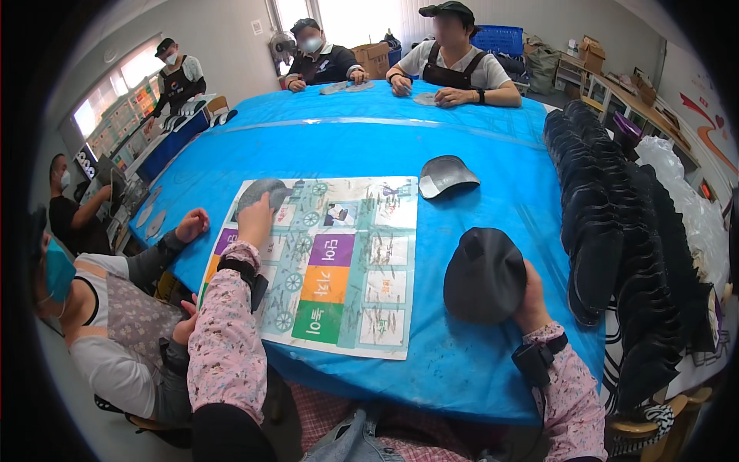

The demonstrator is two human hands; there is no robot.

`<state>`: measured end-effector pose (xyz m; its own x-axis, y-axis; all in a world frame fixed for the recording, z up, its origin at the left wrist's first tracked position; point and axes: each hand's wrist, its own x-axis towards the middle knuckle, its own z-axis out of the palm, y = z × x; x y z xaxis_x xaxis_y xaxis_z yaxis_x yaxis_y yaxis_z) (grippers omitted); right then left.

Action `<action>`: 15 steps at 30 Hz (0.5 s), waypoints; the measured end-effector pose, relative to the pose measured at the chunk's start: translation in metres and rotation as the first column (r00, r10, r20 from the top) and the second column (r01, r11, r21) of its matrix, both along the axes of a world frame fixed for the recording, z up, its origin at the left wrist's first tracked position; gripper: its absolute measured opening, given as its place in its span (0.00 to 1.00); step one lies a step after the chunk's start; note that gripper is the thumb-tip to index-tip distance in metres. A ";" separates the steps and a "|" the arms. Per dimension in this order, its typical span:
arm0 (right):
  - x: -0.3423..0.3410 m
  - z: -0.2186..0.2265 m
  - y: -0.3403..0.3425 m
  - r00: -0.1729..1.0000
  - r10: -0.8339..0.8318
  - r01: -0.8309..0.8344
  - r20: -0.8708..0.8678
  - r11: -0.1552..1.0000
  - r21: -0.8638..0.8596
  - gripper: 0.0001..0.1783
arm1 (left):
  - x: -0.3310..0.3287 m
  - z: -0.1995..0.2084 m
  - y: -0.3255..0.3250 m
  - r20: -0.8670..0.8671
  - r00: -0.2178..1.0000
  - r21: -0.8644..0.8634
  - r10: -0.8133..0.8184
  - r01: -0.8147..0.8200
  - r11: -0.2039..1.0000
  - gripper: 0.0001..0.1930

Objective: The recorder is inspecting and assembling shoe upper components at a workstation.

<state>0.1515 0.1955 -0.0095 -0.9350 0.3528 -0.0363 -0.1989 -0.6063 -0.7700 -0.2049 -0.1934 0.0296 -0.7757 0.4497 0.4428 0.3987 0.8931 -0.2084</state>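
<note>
Right hand (533,299) closed round the edge of a black visor-shaped piece (482,276) over the bench (493,146), left hand (255,224) half-curled, index finger on a grey piece (260,191) atop the printed sheet (358,262) (grip unclear); rim-only handling should avoid creases

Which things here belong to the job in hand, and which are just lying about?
Likely the job:
- dark curved piece in the right hand
- grey piece under the left hand
- printed sheet beneath the grey piece
- stacked black pieces

Apparently lying about:
- fan
- blue crate
- cardboard box
</note>
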 end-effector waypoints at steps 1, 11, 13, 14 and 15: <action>0.000 -0.001 0.001 1.000 0.001 -0.001 0.002 1.000 -0.011 0.23 | 0.002 0.006 0.002 0.000 1.000 0.001 -0.001 0.001 1.000 0.19; 0.001 -0.007 0.010 0.999 -0.039 0.039 0.013 0.999 -0.003 0.22 | 0.072 0.060 0.097 0.450 0.534 0.891 -0.715 -0.213 0.401 0.23; -0.004 -0.011 0.009 0.999 -0.013 0.011 -0.046 1.000 -0.029 0.22 | 0.095 0.078 0.104 0.456 0.382 0.887 -0.804 -0.269 0.376 0.22; -0.004 -0.010 0.009 0.999 0.003 -0.004 -0.050 1.000 -0.029 0.22 | 0.104 0.078 0.110 0.426 0.294 0.887 -0.856 -0.321 0.331 0.22; -0.004 -0.004 0.010 0.996 -0.038 0.033 -0.082 0.998 -0.059 0.23 | 0.113 0.080 0.117 0.382 0.208 0.883 -0.900 -0.371 0.289 0.21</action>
